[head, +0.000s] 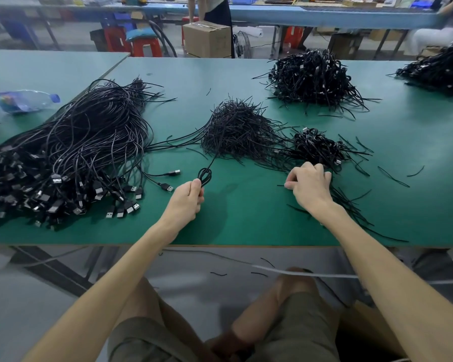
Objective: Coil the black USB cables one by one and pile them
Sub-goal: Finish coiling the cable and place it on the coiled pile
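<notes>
Matte green table (246, 220): left hand (187, 198) pinches glossy coil (205, 176) (oval).

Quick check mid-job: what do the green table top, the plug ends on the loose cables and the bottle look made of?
Table top: matte green sheet, perhaps rubber or vinyl, over board; a pale edge shows along the front. Plug ends: bright metal shells, glinting silver, on black moulded plastic grips. Bottle: clear thin plastic, see-through, with a blue cap.
</notes>
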Demonstrator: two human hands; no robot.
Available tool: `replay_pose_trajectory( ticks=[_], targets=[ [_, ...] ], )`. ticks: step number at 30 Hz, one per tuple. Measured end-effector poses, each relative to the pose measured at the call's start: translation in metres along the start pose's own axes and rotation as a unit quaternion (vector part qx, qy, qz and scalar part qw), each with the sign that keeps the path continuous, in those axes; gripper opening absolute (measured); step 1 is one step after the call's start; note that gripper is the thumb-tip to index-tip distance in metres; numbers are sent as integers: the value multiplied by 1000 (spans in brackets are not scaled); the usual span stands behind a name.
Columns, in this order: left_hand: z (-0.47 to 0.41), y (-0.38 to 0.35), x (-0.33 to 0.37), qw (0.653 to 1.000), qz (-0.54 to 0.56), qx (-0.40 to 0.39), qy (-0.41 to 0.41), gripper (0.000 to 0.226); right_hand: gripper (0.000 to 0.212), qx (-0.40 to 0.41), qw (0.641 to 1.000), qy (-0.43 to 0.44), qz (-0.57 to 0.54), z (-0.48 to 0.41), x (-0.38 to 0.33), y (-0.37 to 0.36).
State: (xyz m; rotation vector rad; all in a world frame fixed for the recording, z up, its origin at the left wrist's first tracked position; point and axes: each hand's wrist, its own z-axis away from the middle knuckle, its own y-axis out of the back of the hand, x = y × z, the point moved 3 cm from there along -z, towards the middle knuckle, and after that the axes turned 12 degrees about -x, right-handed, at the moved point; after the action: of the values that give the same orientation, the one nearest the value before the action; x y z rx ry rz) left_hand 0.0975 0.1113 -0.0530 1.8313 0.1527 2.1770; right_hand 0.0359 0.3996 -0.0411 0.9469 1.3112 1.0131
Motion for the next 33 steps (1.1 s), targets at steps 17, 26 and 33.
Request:
replay_pose_trajectory(
  ticks=[17, 26, 33],
  targets=[
    [7, -34, 20, 983, -128, -80, -103, 41, 32, -112, 788, -6, -605, 61, -106, -30],
    [12, -26, 10, 984, -82, -80, -139, 51, 43, -151, 797, 2, -585, 64, -108, -33],
    [9, -29, 9, 997, -21, -48, -61, 55, 41, -177, 791, 60, -582, 68, -103, -38]
  ],
)
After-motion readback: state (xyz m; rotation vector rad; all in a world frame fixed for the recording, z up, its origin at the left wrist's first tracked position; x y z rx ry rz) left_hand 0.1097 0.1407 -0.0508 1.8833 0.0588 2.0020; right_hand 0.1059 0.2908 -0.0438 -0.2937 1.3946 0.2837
